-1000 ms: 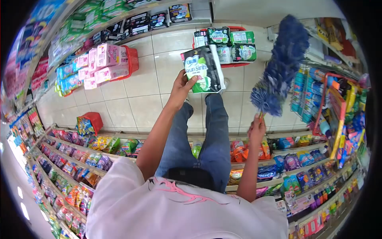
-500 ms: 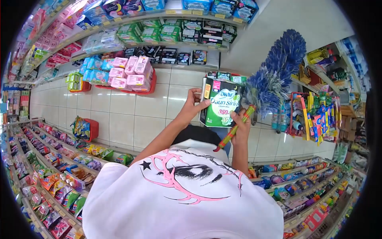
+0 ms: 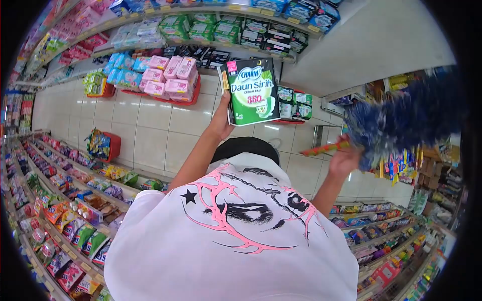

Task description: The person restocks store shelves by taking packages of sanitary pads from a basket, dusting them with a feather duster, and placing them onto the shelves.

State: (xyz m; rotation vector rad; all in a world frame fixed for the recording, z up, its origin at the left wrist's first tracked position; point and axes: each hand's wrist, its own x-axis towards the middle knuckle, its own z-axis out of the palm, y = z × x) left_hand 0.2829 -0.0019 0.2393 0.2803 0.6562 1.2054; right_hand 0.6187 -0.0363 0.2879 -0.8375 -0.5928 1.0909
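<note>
My left hand (image 3: 222, 116) is closed around the lower left side of a green and black pack of sanitary pads (image 3: 252, 93), its printed front facing me. Most of those fingers are hidden behind the pack. On the right, my right hand (image 3: 346, 159) grips a duster (image 3: 406, 118) by its red and green handle (image 3: 320, 149). The duster's fluffy blue-grey head is smeared by motion and points to the right. Just right of the held pack, a red basket (image 3: 290, 121) on the floor holds several similar green and black packs (image 3: 301, 105).
Shelves of green packs (image 3: 203, 30) run along the far side. Pink packs (image 3: 176, 86) fill a red basket (image 3: 193, 98) on the tiled floor (image 3: 150, 128). Another red basket (image 3: 114, 146) stands at the left. Shelves of bagged goods (image 3: 75, 231) flank me, and more goods hang at the right.
The pack has moved up and left in my left hand. My right hand has come off the pack and moved right with the duster, which has swung from upright to nearly sideways.
</note>
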